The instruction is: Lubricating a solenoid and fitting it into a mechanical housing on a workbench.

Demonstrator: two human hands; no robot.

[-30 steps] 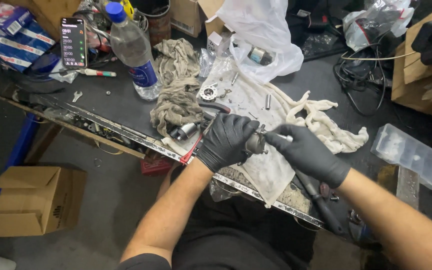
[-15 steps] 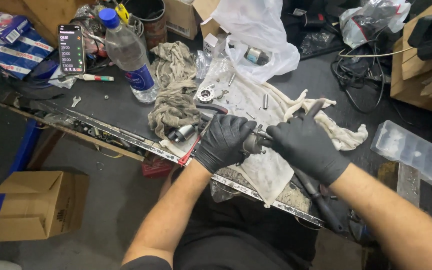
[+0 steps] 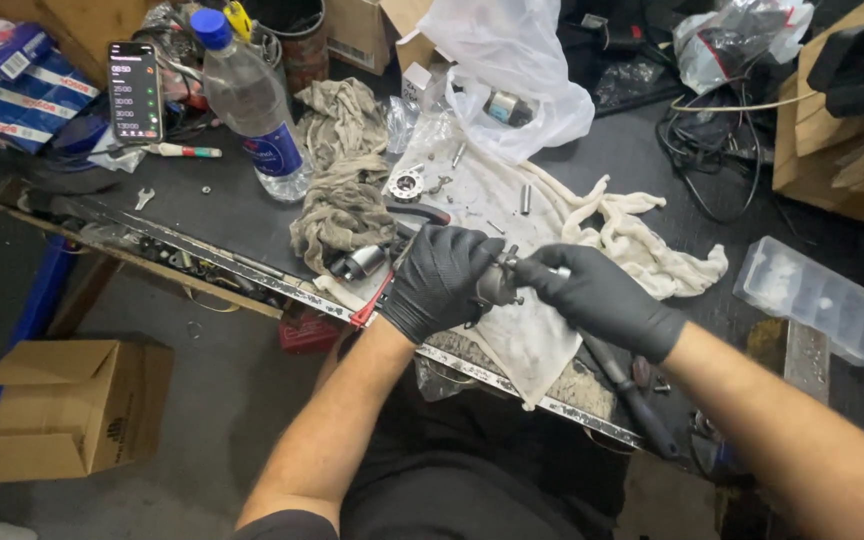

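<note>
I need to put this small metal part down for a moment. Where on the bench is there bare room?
Bare dark bench lies between the white cloth and the clear plastic box. Around the water bottle, grey rags and phone it is crowded.

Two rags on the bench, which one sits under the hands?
The white rag, draped over the bench edge beneath both gloved hands. The grey-brown rag lies crumpled further back, beside the water bottle.

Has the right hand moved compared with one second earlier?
Yes. The right hand slid slightly away from the left hand, judged against the white cloth.
</note>
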